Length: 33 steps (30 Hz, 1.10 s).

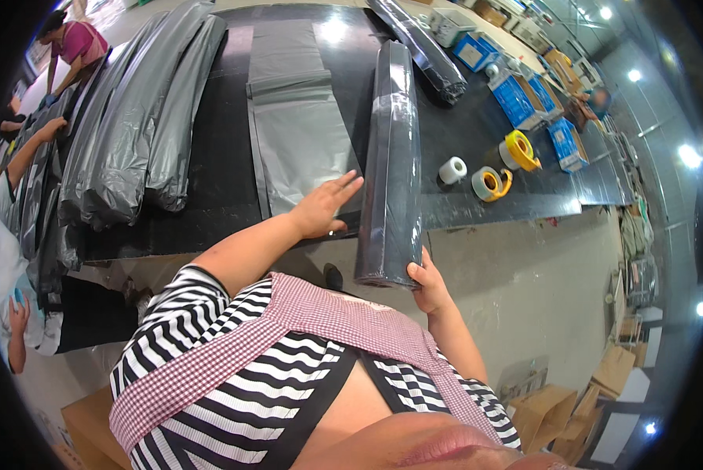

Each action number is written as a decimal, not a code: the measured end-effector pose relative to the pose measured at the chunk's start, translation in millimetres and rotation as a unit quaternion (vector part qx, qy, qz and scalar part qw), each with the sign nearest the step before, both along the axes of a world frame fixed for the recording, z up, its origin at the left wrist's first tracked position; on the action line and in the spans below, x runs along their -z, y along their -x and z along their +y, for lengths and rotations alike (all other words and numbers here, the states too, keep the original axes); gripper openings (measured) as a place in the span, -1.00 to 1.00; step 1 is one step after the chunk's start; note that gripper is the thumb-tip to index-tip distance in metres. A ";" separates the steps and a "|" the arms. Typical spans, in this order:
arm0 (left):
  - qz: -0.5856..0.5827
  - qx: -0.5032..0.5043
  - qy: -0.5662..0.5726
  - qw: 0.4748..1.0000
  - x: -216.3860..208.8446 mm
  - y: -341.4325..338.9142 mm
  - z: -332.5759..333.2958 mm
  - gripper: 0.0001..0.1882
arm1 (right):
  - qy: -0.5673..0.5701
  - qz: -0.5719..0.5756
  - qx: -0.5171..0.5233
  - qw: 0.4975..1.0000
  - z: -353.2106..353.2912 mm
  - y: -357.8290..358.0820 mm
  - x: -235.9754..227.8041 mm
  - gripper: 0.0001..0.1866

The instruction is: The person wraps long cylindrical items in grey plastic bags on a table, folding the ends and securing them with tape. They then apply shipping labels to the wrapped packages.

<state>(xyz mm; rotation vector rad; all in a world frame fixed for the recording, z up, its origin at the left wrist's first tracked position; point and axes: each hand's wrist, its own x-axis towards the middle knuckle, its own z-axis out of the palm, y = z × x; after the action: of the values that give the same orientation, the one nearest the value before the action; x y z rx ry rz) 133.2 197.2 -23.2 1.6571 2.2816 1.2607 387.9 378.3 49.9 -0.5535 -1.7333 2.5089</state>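
A long roll of dark plastic film (393, 164) lies front to back, its near end jutting past the table's front edge. My right hand (431, 288) grips that near end from the right, thumb on top and the other fingers mostly hidden behind it. My left hand (324, 206) is open, fingers stretched toward the roll's left side, over the near end of a folded grey plastic sheet (300, 133). Whether its fingertips touch the roll I cannot tell.
Several grey plastic bundles (144, 110) lie at left, with co-workers (77, 51) beyond. Another dark roll (422, 51) is at the back. Tape rolls (489, 184) and blue boxes (516, 98) stand right on the black table (461, 211). Cardboard boxes (543, 415) sit on the floor.
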 end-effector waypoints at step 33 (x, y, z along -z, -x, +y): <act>-0.553 0.068 -0.499 0.664 -241.5 -30.9 -45.2 -0.08 | -0.568 0.225 -0.130 0.781 -19.1 92.2 -185.2 0.45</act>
<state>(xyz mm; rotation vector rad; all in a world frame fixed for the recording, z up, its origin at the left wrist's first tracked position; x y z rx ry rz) 164.1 152.1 218.4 0.5467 0.6643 2.6304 295.6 359.2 235.1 0.3695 -2.6454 1.0328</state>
